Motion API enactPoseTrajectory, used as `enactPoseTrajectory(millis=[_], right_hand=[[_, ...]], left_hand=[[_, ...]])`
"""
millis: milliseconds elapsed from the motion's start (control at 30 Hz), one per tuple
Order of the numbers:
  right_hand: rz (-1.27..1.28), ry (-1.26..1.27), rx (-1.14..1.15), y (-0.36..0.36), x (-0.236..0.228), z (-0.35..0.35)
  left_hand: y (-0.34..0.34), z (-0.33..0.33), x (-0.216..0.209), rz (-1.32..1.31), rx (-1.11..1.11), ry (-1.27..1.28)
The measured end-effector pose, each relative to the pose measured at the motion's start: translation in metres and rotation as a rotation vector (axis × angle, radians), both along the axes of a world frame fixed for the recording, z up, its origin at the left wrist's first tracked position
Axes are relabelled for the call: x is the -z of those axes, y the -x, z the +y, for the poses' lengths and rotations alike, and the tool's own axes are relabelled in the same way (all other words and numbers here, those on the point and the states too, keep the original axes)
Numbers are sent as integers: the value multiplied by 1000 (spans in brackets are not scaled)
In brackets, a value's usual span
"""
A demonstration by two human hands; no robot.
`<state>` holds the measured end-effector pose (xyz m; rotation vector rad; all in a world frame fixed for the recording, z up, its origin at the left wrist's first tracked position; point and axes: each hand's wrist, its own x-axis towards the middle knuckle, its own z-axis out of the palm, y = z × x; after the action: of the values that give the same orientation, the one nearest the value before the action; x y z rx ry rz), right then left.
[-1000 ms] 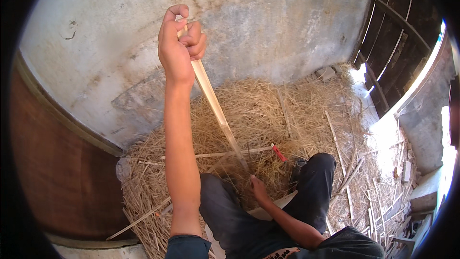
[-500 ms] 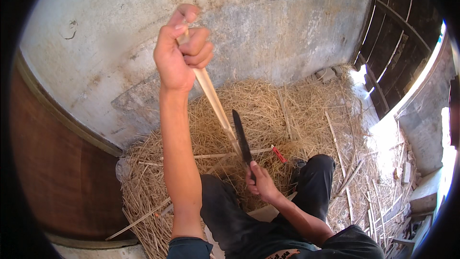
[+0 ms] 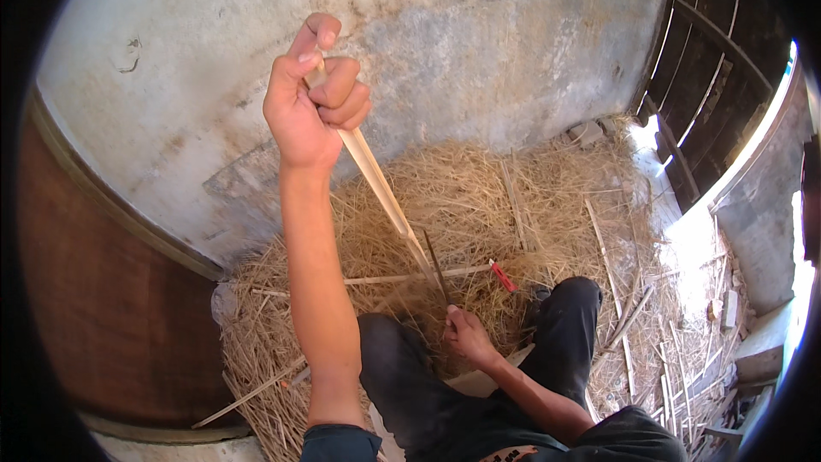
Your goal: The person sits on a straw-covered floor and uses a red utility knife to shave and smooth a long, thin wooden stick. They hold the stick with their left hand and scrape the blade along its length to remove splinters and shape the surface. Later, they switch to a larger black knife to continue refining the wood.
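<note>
Head view: stained wall [image 3: 496,60] behind, then a heap [image 3: 462,180] of pale straw-like shreds on the floor. Strip [image 3: 376,180], pale, wood-like, slants over the heap from upper left down toward the knees [image 3: 564,312]. Left hand [image 3: 315,103]: grip closed round the strip's upper end, index finger crooked. Knife [image 3: 434,258] near its lower end, blade almost edge-on; contact can't be told. Right hand [image 3: 469,334]: grip closed on the handle. Red tool [image 3: 504,277] lies beyond. Step in hand looks like paring; next move calls for a steady strip and a shallow blade angle.
</note>
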<state>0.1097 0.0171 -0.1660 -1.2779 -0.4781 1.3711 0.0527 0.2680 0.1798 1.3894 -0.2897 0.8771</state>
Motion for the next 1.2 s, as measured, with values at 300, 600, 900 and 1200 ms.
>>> enactPoseTrajectory(millis=[300, 600, 900, 1200], right_hand=[[39, -532, 283, -12, -81, -10], [285, -130, 102, -32, -61, -10], [240, -143, 77, 6, -11, -10], [293, -146, 161, -23, -43, -18]], left_hand=[[4, 8, -2, -25, 149, -7], [7, 18, 1, -88, 479, -19], [-3, 8, -2, -42, 309, -6], [-12, -8, 1, -34, -183, 36]])
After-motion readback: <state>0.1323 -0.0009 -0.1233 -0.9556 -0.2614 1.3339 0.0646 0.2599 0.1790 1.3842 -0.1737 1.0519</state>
